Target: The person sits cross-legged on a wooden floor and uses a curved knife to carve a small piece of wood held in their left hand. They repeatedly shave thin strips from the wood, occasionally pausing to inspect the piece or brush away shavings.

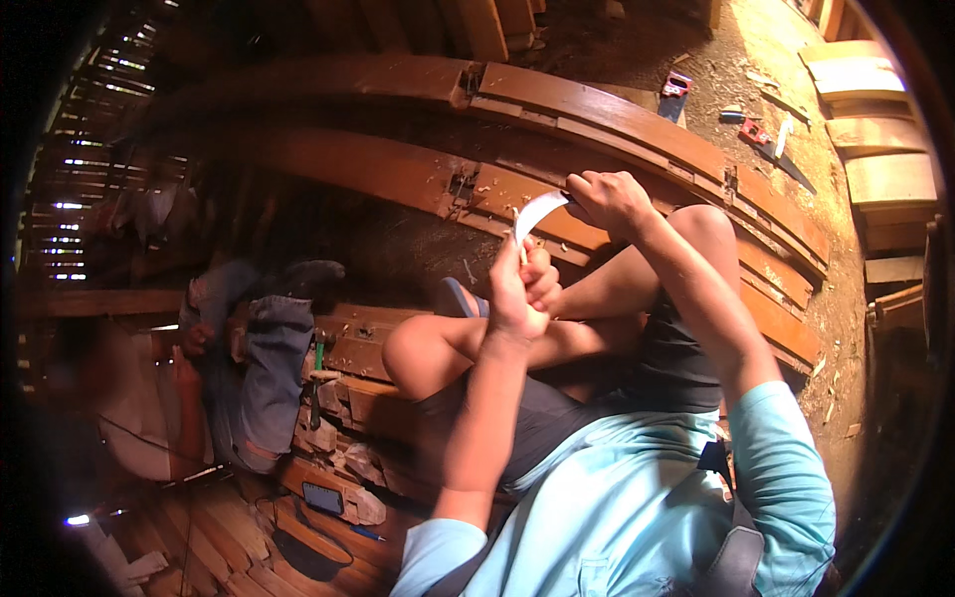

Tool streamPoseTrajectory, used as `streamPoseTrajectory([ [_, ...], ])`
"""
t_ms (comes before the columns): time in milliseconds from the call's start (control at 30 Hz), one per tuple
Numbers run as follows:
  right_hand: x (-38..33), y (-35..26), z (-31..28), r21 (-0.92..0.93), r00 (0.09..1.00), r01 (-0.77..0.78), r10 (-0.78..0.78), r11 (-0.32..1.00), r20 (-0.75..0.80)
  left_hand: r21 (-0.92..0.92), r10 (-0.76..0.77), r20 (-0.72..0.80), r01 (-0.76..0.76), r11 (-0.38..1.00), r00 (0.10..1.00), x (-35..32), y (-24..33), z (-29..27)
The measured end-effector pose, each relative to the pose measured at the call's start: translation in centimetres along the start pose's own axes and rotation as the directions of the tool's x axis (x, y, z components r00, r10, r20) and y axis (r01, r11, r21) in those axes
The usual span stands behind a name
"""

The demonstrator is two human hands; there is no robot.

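My right hand (609,204) is closed round the dark handle of a curved knife (540,211). Its bright blade arcs down to the left, reaching the top of my left hand (524,294). The left hand's fingers are curled, with the thumb raised, round a thin pale wooden stick (523,256). Most of the stick is hidden by the fingers, and its upper end shows beside the blade. Both hands are held above my crossed legs, in front of long brown wooden beams (607,104).
Two red-handled saws (674,85) (753,131) lie on the dirt floor at the far right, near stacked boards (885,179). Another person in jeans (271,368) sits at my left. A phone (322,497) rests on wood at lower left. Wood shavings (484,186) lie on the beams.
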State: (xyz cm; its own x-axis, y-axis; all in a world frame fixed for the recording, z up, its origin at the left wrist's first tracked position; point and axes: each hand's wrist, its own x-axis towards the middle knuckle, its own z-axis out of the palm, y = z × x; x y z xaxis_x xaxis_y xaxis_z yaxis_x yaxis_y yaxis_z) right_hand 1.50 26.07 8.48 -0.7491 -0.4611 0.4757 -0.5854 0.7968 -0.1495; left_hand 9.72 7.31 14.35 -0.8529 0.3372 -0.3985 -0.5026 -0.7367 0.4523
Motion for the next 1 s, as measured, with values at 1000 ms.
streamPoseTrajectory([
  [1000, -6.7, -6.1, 4.5, 0.53, 0.776, -0.581, 0.226, 0.617, 0.588, 0.454, 0.204, -0.281, -0.058, 0.889, 0.938, 1.3, -1.2, -11.3],
])
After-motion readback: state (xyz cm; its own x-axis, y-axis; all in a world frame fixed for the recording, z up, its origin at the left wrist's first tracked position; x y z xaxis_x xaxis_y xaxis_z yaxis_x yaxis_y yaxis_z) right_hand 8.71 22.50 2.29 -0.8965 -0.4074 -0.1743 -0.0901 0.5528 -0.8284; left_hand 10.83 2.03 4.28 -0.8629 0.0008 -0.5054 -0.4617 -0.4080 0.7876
